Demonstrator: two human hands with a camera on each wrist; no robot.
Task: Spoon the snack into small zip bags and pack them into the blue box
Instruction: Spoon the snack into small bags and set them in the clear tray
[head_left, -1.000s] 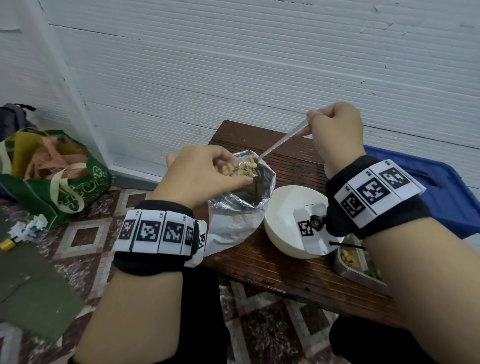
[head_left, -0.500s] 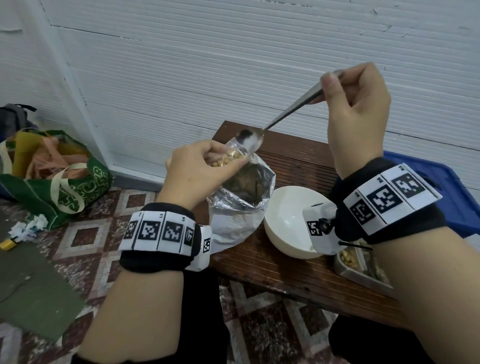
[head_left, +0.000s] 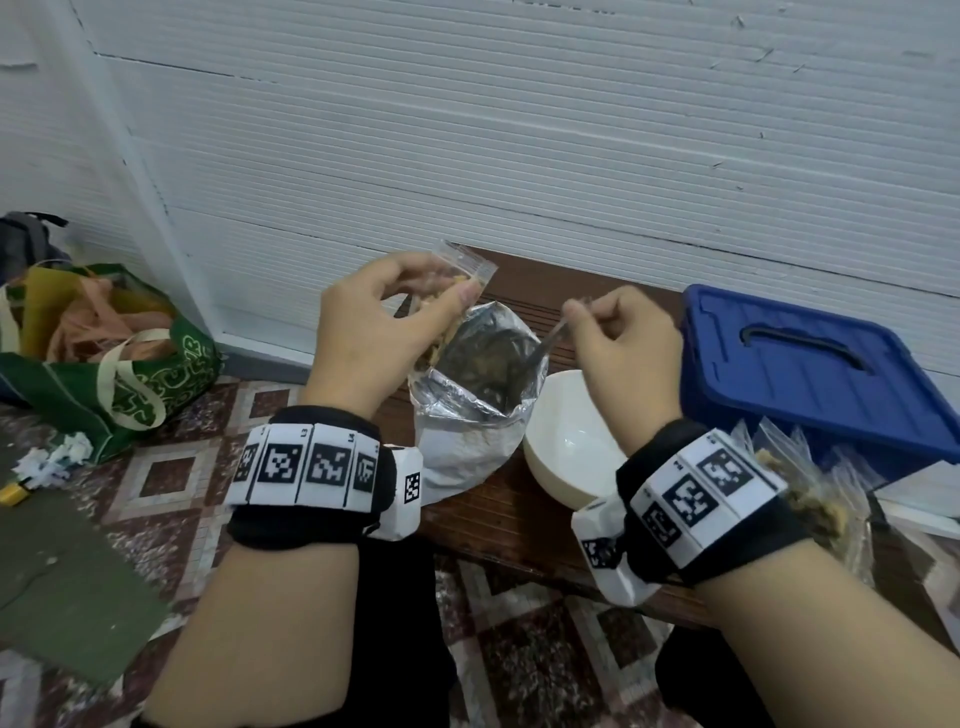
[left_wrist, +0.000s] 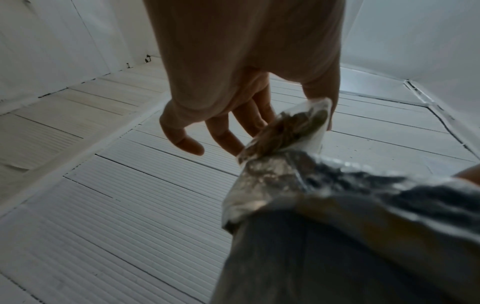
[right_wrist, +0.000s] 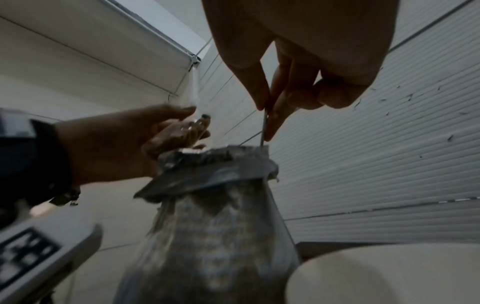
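Zip bag (head_left: 457, 280) pinched in left hand (head_left: 374, 332) above foil pouch (head_left: 478, 395); right hand (head_left: 623, 353) grips spoon (head_left: 550, 340) inside.

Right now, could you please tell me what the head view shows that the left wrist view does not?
Only the head view shows the right hand pinching the spoon dipped into the foil bag, plus the white bowl, the closed blue box and filled zip bags beside it.

Only the left wrist view shows the spare fingers hanging loosely curled.

Both show the left hand pinching a small zip bag of snack over the foil bag.
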